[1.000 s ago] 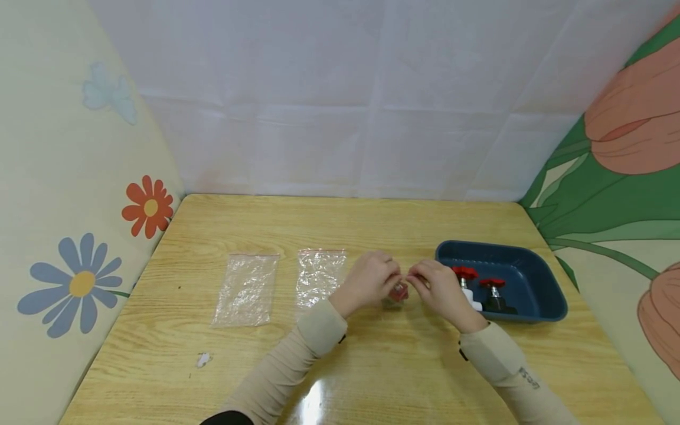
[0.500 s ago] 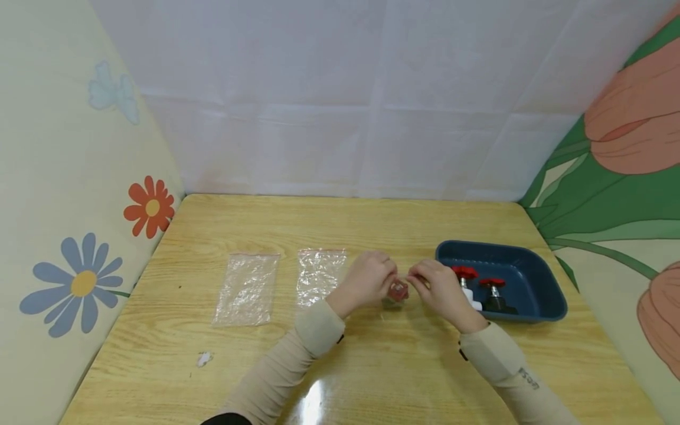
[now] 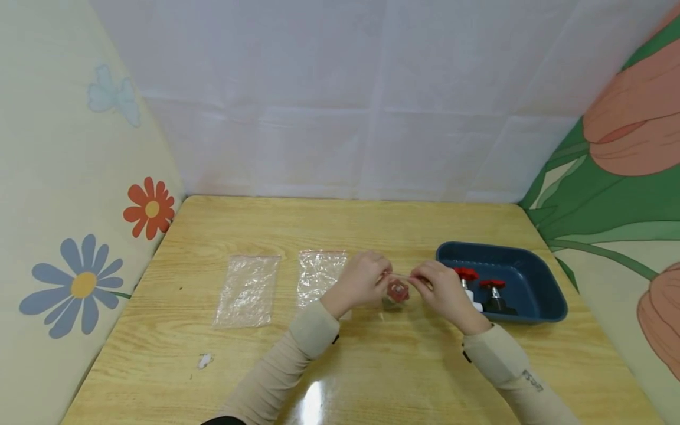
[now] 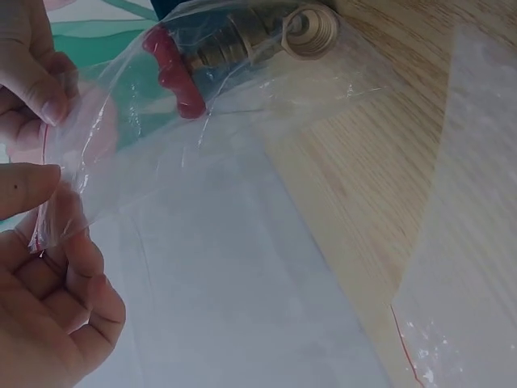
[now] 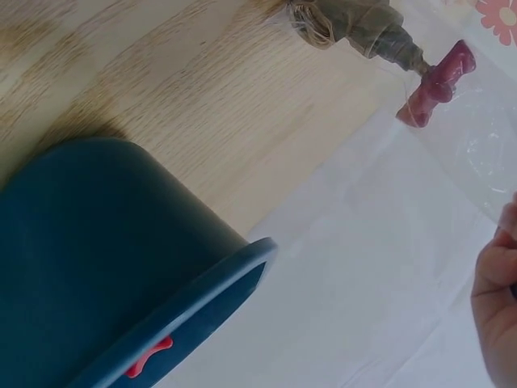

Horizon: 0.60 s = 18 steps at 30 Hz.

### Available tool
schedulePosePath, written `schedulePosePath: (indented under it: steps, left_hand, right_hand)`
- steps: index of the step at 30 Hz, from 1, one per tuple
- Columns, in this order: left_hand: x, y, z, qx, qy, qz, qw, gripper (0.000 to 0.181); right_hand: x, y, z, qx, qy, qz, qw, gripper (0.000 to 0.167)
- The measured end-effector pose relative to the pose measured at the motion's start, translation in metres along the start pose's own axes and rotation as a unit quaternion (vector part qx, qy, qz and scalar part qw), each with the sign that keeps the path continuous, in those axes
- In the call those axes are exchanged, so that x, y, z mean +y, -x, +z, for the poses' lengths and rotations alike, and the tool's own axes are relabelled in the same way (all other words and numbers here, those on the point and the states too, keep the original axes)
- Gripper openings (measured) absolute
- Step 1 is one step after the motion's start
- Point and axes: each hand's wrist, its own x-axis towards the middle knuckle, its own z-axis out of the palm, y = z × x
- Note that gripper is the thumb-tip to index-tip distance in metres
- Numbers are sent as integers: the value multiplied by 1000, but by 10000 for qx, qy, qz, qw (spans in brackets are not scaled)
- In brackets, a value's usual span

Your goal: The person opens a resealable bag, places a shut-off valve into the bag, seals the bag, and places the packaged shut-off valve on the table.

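Both hands pinch the top edge of a clear zip bag (image 4: 145,153) that has a red line along its mouth. Inside the bag lies a brass valve (image 4: 230,42) with a red handwheel (image 4: 174,74); in the head view, the red handwheel shows just below the fingers. My left hand (image 3: 362,278) pinches the left end of the mouth, thumb against fingers. At the other end, my right hand (image 3: 440,287) pinches with thumb and fingertips. The strip of bag edge between the hands looks straight.
A dark blue tray (image 3: 523,260) stands right of my right hand. In it are a white valve (image 3: 469,295) and a black valve (image 3: 495,300), both red-handled. Two flat clear zip bags lie to the left, one near (image 3: 320,274) and one farther (image 3: 247,289).
My left hand has slid slightly left along the bag's mouth, away from my right hand. More of the red handwheel shows between them. The right hand has hardly moved.
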Motion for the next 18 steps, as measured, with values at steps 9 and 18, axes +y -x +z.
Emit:
schedulePosePath:
  steps: [9, 18]
  left_hand:
    - [0, 1, 1, -265, -198, -38, 9994, 4]
    - [-1, 2, 3, -107, -270, 42, 9996, 5]
  right_hand:
    - [0, 3, -5, -230, 47, 230, 9995, 12]
    - [3, 6, -4, -128, 269, 61, 9995, 14]
